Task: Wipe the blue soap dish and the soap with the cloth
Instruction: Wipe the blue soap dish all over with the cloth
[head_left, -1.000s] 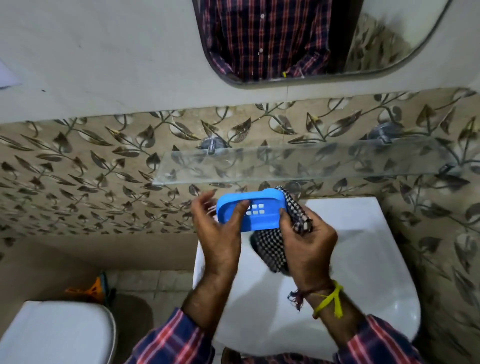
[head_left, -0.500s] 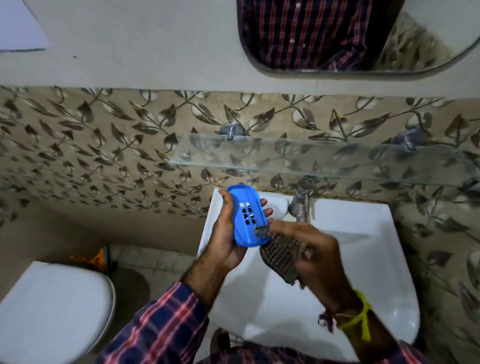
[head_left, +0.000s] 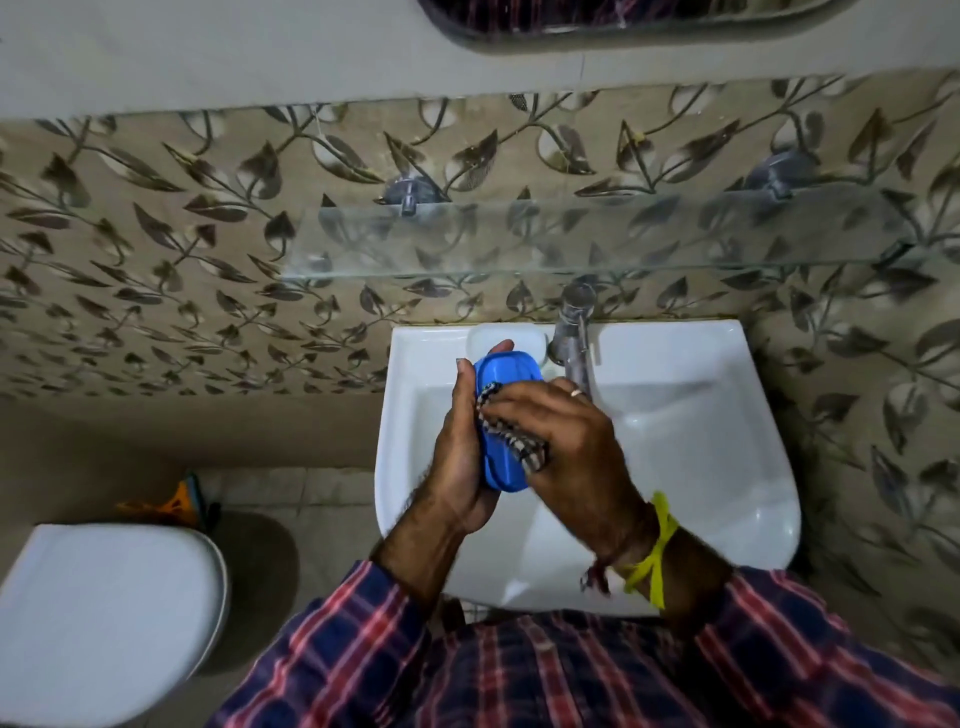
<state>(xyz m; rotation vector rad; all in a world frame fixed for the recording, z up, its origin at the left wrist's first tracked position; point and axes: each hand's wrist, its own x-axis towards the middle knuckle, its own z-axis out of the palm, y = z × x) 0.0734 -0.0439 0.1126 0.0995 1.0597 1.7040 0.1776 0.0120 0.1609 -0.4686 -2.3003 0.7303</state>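
Blue soap dish (head_left: 506, 415) is held on edge above the left part of the white basin (head_left: 691, 447), long axis running away from the body, far end near the back ledge. Largest items noted first: leaf-patterned tiled wall (head_left: 156, 270) behind the basin; a closed white toilet lid (head_left: 98, 623) at lower left; a glass shelf (head_left: 571, 239) mounted on the wall over the basin on two metal brackets; the lower edge of a mirror (head_left: 623, 26) at the top. A plaid shirt (head_left: 519, 670) fills the bottom of the view. A chrome tap (head_left: 574, 332) stands at the back of the basin, just right of the dish. The left hand (head_left: 460, 462) is wrapped round the dish from the left, fingertips showing past its far end; the grip is closed on the dish. The right hand (head_left: 566, 447) is laid over the dish's right face with a checked cloth (head_left: 519, 441) bunched beneath its fingers and pressed against the blue plastic; the fingers are curled on the cloth. A ring is seen on one right finger, a yellow thread (head_left: 657, 551) tied at the right wrist. A pale oval recess (head_left: 524, 340), possibly holding soap, lies on the ledge behind the dish; it cannot be told for certain. An orange object (head_left: 176, 501) lies on the floor by the toilet.
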